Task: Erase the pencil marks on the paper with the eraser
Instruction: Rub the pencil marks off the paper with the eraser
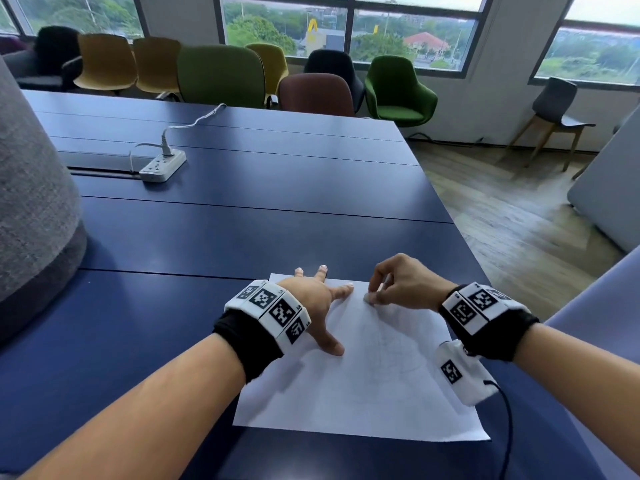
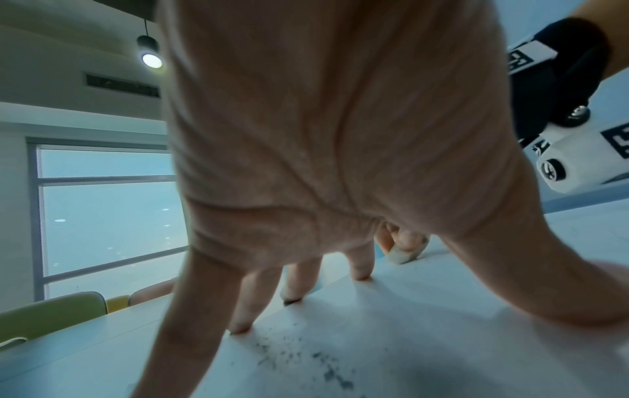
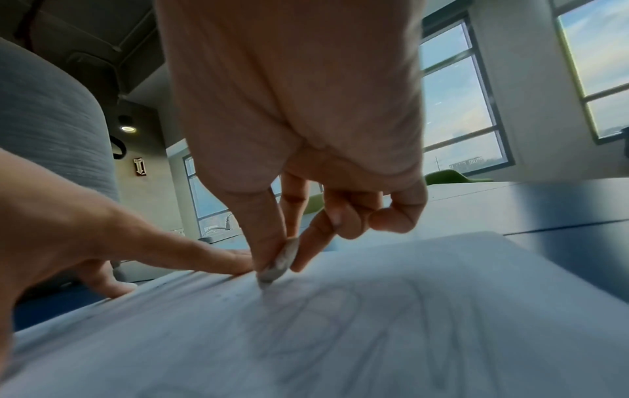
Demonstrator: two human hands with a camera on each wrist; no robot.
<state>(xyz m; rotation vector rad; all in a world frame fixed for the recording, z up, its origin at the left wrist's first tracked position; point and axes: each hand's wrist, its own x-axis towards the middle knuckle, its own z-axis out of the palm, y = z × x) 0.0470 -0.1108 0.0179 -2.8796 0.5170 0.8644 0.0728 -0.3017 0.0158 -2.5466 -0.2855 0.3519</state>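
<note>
A white sheet of paper (image 1: 363,382) with faint pencil lines lies on the blue table near its front edge. My left hand (image 1: 311,299) presses flat on the sheet's far left part, fingers spread and straight. My right hand (image 1: 391,289) pinches a small grey eraser (image 1: 367,298) between thumb and forefinger, its tip touching the paper near the far edge. The eraser (image 3: 277,265) shows in the right wrist view just beside the left forefinger, over the pencil lines (image 3: 340,309). The eraser (image 2: 401,255) also appears past the left fingers, and dark crumbs (image 2: 306,358) lie on the paper.
A white power strip (image 1: 162,166) with its cable sits on the table (image 1: 242,220) far to the left. A grey padded shape (image 1: 34,202) stands at the left edge. Several chairs (image 1: 221,76) line the far side under the windows. Wooden floor lies to the right.
</note>
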